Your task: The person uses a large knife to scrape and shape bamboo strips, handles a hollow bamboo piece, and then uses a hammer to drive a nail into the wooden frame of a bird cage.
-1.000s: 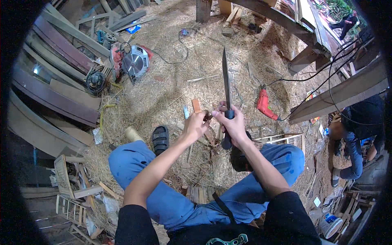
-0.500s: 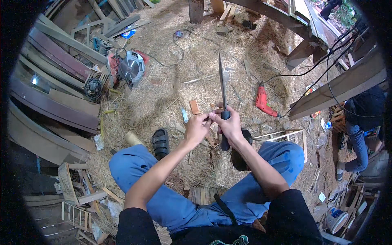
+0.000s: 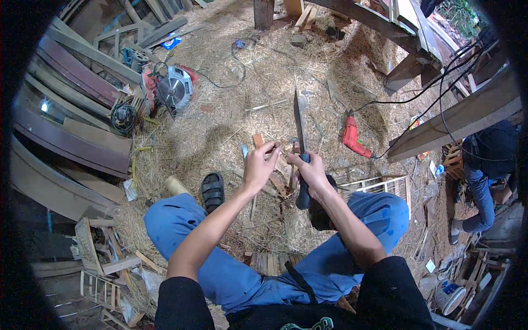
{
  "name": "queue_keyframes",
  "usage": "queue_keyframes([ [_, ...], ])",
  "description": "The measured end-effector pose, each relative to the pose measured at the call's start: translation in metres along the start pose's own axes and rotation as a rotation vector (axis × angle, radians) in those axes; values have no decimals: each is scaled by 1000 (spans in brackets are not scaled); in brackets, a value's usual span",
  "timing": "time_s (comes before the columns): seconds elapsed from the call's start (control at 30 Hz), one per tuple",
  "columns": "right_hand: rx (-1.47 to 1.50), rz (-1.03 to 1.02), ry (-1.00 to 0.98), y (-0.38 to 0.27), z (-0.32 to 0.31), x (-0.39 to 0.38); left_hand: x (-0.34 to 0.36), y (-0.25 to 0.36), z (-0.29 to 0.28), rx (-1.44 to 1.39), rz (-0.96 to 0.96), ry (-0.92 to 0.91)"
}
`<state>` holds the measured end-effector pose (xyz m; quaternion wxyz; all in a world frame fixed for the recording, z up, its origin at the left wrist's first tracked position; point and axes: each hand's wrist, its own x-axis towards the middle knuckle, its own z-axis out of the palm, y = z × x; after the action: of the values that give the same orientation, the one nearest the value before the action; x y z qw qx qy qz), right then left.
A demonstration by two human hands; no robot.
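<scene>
Upright in my right hand [image 3: 313, 175] is a long knife [image 3: 299, 122], its narrow dark blade pointing away from me. The fingers wrap round its black handle, whose butt sticks out below the fist. To the left of the blade, my left hand [image 3: 259, 169] is closed in a pinch, thumb against forefinger. Whatever lies between those fingertips is too small to make out. A small gap separates the two hands. Beneath them, small wood pieces lie on the straw, among them an orange-brown wood block [image 3: 258, 141] just beyond my left hand.
A circular saw [image 3: 175, 91] stands at the far left beside stacked boards [image 3: 82, 140]. A red power drill [image 3: 355, 137] lies to the right, its cable running to a wooden beam [image 3: 456, 129]. Another person [image 3: 479, 181] crouches at the far right. A black sandal [image 3: 213, 191] is by my left knee.
My hands were touching at the fingertips and have now drawn apart, the left going slightly left and up. The knife has dropped a little toward me in my right hand.
</scene>
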<state>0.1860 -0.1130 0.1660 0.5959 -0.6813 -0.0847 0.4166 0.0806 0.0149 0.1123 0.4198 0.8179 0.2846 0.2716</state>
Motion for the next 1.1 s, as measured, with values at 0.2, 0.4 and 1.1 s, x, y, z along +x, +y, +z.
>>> queue_keyframes([
  [0.2, 40, 0, 65, 4, 2, 7, 11, 39, -21, -328, -207, -12],
  [0.4, -169, -163, 16, -5, -9, 2, 25, 56, -55, -633, -255, 100],
  [1.1, 291, 46, -117, -75, -4, -21, -4, 113, -81, 222, 434, -233],
])
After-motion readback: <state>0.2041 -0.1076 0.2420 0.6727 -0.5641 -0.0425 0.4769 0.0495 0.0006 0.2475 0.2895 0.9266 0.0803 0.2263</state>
